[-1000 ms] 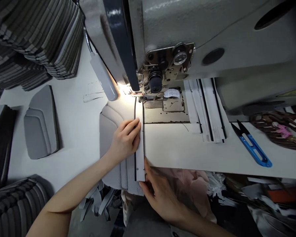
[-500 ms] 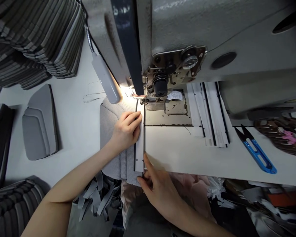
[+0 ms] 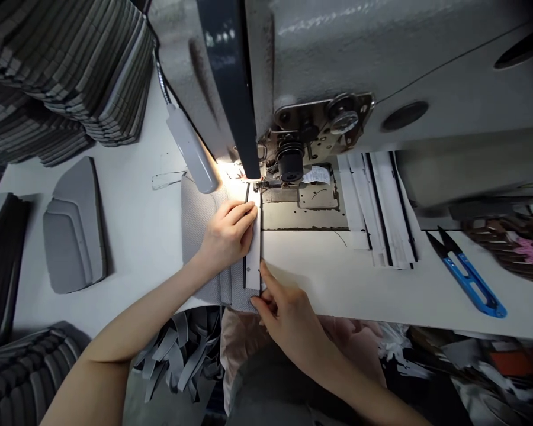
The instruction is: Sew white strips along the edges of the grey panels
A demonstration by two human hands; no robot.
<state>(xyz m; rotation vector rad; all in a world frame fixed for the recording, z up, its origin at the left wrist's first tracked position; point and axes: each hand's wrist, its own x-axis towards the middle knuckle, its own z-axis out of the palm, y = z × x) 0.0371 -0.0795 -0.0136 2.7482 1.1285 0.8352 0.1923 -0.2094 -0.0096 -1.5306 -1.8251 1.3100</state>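
Observation:
A grey fabric panel (image 3: 198,216) lies on the white table under the needle area of a sewing machine (image 3: 290,163). Along its right edge runs a white strip (image 3: 253,260) with a black line, its upper end at the presser foot. My left hand (image 3: 228,234) presses on strip and panel just below the foot, fingers bent together. Near the strip's lower end, my right hand (image 3: 286,310) pinches the right edge of the panel between thumb and fingers, the index finger pointing up along the edge.
A lamp (image 3: 193,151) shines at the needle. More white strips (image 3: 388,213) and blue thread snips (image 3: 473,281) lie to the right. At left are a shaped grey panel (image 3: 73,231) and tall stacks of panels (image 3: 80,71). Grey scraps (image 3: 182,355) hang below the table edge.
The panel and white strip have moved up toward the machine, under the foot. My right hand has moved slightly up with them, while my left hand stays near the foot.

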